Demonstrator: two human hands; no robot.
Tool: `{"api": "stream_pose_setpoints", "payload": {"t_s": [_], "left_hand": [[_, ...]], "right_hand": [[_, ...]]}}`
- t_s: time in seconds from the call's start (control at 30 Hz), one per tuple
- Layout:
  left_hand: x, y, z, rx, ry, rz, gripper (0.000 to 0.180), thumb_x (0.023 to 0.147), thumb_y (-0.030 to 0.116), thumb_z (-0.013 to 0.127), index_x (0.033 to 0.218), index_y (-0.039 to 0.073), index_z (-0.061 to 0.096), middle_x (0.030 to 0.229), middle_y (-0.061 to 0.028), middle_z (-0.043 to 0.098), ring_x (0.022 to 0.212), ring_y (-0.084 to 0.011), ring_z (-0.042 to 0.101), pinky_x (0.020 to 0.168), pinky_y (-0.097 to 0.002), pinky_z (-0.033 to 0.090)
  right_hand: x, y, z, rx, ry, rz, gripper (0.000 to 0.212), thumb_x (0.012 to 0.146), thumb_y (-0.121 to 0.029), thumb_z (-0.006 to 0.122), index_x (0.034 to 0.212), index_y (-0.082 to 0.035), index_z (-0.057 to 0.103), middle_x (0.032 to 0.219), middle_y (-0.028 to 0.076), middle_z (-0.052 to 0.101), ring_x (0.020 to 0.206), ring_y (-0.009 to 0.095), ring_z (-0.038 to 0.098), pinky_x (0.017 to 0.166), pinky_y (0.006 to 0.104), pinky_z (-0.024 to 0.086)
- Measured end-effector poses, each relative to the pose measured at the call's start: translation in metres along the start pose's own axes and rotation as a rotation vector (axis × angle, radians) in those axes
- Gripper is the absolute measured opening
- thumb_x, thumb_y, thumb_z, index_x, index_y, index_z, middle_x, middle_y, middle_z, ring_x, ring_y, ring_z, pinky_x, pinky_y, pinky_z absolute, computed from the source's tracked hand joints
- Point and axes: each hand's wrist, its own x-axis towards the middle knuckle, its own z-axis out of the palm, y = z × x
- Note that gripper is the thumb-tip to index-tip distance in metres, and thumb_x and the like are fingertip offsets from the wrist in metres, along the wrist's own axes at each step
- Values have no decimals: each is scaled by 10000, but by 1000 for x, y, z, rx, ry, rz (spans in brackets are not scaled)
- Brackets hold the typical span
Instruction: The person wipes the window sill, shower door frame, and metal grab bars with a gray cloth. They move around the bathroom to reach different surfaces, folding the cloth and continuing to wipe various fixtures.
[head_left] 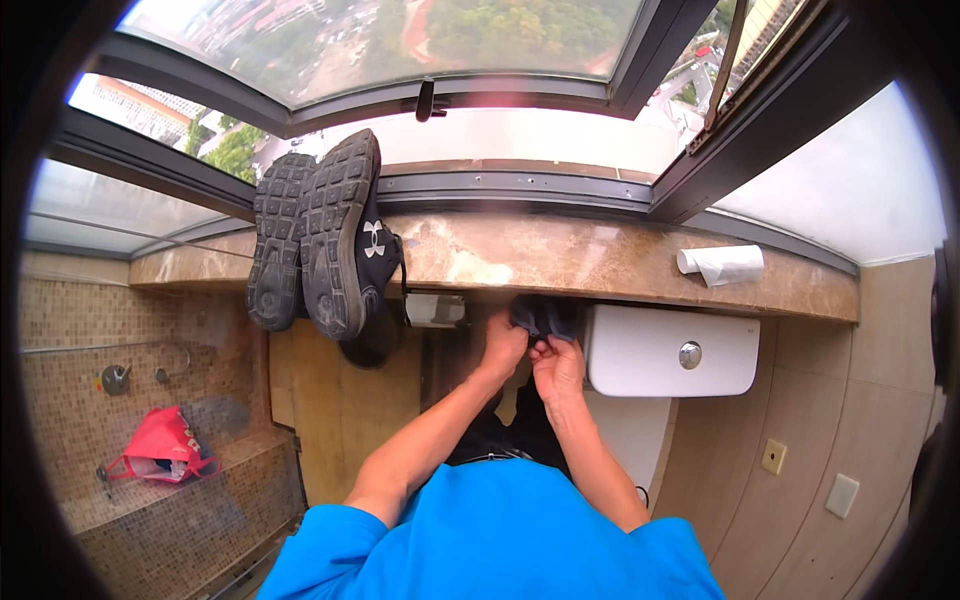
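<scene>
Just below the stone sill, both my hands are closed on a bunched dark grey cloth [547, 315]. My left hand [504, 346] is a fist at its left side. My right hand [557, 368] pinches the lower right part with bent fingers. The cloth hangs in folds, and I cannot make out what kind of piece it is. To the right of my right hand is a white toilet tank [640, 350] with a round metal button [690, 354] on top. A small white box-like fixture [436, 310] is left of my left hand.
A pair of black shoes [335, 240] leans soles outward on the stone sill [560, 255], against the window frame [520, 190]. A white paper roll [722, 265] lies on the sill's right. At left, a pink bag [165, 445] rests on a tiled ledge [240, 455].
</scene>
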Motion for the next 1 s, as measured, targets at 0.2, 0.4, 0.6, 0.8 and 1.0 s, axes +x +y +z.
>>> {"api": "stream_pose_setpoints", "payload": {"t_s": [0.2,0.4,0.6,0.8,1.0], "left_hand": [[-20,-35,33,138,-146,108,126,843,37,572,922,-20,651,832,-29,661,771,-97,574,689,-271,480],[-12,-19,64,516,-188,124,274,821,72,456,1024,-44,598,871,-225,631,778,-262,589,755,-377,483],[2,-59,44,453,-223,92,280,860,92,446,1062,-26,600,919,-240,659,854,-341,648,794,-413,497],[-10,-87,39,460,-237,-131,338,845,-15,374,1119,-77,562,976,-217,636,794,-259,631,571,-374,529],[-27,-77,33,265,-275,91,279,863,9,436,1092,-54,582,975,-138,655,913,-196,608,801,-315,501]], "right_hand": [[-58,-17,-50,104,103,72,202,852,-7,612,1016,-98,537,857,51,610,678,177,574,607,336,473],[-42,-10,-68,274,83,147,156,862,-70,617,1018,-68,600,949,69,641,774,178,567,733,331,467],[-18,12,-79,243,54,149,189,863,-97,577,1043,-45,599,990,78,635,892,220,587,845,369,486],[-1,28,-126,226,165,127,210,853,-126,574,1055,-76,594,1004,68,636,937,240,593,831,381,451],[-42,9,-111,122,155,38,272,813,-121,621,1080,-145,576,1037,33,640,965,216,595,793,374,418]]}}
